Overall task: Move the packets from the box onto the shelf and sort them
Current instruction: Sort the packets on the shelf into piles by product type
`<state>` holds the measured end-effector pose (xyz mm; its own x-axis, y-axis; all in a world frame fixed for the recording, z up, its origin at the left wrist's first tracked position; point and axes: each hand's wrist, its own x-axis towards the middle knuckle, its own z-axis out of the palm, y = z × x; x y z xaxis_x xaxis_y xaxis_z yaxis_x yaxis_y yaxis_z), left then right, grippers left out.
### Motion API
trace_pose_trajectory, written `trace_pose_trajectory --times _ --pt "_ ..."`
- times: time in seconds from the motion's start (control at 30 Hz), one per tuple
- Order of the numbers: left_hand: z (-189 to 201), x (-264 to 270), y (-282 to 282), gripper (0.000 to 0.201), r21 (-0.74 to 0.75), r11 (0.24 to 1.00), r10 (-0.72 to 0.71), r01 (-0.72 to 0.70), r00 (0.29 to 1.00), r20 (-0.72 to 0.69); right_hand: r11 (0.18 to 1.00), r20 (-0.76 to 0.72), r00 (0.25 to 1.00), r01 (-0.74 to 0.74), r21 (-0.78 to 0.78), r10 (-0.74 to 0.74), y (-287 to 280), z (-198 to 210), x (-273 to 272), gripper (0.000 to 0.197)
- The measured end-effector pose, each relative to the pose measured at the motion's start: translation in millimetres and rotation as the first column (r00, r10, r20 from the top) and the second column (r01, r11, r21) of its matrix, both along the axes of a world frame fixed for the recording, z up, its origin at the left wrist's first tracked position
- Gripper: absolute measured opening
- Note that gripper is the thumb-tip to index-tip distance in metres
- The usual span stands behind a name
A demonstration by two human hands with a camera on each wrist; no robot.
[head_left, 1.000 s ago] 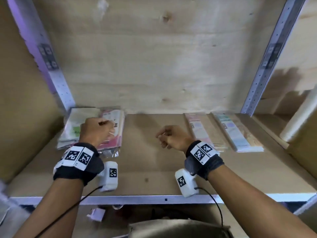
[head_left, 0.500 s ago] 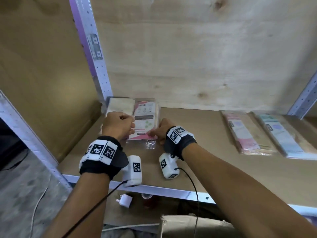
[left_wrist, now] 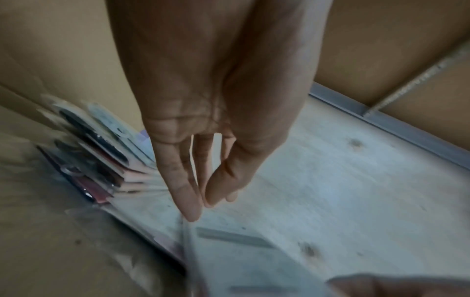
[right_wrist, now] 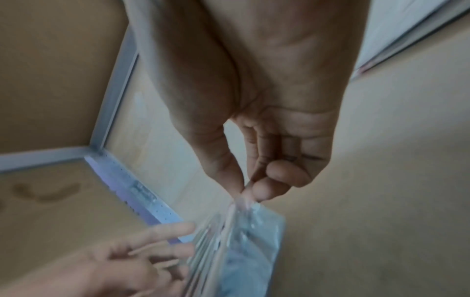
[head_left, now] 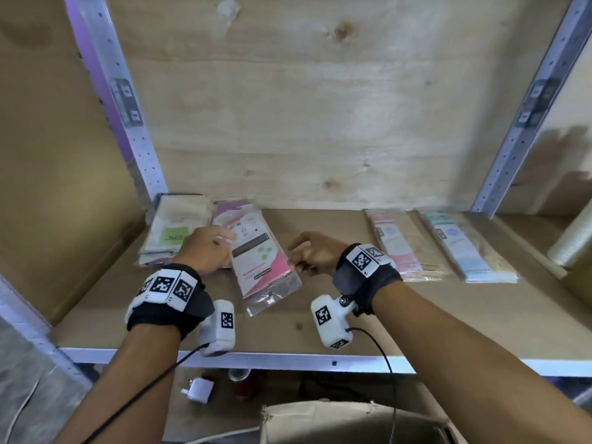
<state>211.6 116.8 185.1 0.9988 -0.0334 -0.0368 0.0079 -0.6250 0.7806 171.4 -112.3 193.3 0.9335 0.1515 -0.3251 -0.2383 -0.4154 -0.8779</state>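
Light, floppy, slick: pink packet (head_left: pixel 259 251) in clear film, probably best pinched at the sealed edge, liable to slide. White-and-pink print, lying askew on shelf (head_left: pixel 320 325), at 3 o'clock of green-labelled stack (head_left: pixel 174 233). Right hand (head_left: pixel 315 253) pinching its film edge at 3 o'clock; left hand (head_left: pixel 205 248), fingers straight and relaxed, touching at 9. 2 more packets (head_left: pixel 445 245) further toward 3

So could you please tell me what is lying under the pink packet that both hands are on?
The pink packet lies angled; its near end rests on the bare shelf. Its far left edge sits against the green-label stack; the left hand hides any overlap.
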Motion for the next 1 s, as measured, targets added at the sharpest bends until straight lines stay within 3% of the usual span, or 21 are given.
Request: trace_pose_trajectory --times 0.1,0.2,0.33,0.43,0.53,0.67,0.77,0.87,0.93,1.0 --pt "0.9 -9.2 -22.6 0.042 0.262 0.945 -0.21 0.198 0.978 0.017 0.968 0.004 0.993 0.115 0.222 -0.119 -26.8 15.5 -25.0 0.019" --pt "2.0 -18.0 -47.4 0.05 0.31 0.901 -0.322 0.303 0.947 0.009 0.868 -0.052 0.968 0.245 0.431 -0.247 -52.5 27.2 -42.1 0.031" --pt "5.4 -26.0 -74.9 0.066 0.412 0.875 -0.304 0.256 0.951 0.055 0.773 -0.097 0.948 0.303 0.557 -0.302 -79.7 37.4 -53.7 0.034" --pt "8.0 -31.6 -88.8 0.046 0.414 0.874 -0.352 0.255 0.919 0.176 0.755 -0.107 0.943 0.317 0.575 -0.314 -93.3 36.2 -57.3 0.028" --pt "9.8 -32.6 -97.3 0.01 0.305 0.911 -0.375 0.279 0.867 0.328 0.698 -0.105 0.943 0.307 0.647 -0.317 -106.1 33.9 -58.3 0.018" --pt "13.8 -32.5 -104.7 0.012 0.007 0.94 -0.313 0.341 0.852 0.42 0.668 -0.054 0.954 0.246 0.702 -0.295 -124.4 31.5 -60.3 0.015" --pt "16.4 -31.0 -111.7 0.022 -0.168 0.91 -0.284 0.378 0.867 0.409 0.783 0.068 0.953 0.199 0.59 -0.294 -129.0 23.6 -62.0 0.018" --pt "12.6 -31.1 -121.8 0.018 -0.331 0.854 -0.288 0.401 0.895 0.342 0.95 0.184 0.964 0.136 0.282 -0.193 -128.5 10.6 -63.3 0.036" --pt "8.0 -31.7 -129.6 0.015 -0.428 0.831 -0.259 0.357 0.927 0.271 0.994 0.188 0.979 0.064 0.085 -0.079 -128.6 0.2 -64.6 0.047" --pt "1.8 -30.2 -134.9 0.018 -0.521 0.807 -0.21 0.279 0.959 0.188 0.997 0.152 0.988 -0.01 0.075 -0.002 -127.9 -7.4 -67.0 0.045"
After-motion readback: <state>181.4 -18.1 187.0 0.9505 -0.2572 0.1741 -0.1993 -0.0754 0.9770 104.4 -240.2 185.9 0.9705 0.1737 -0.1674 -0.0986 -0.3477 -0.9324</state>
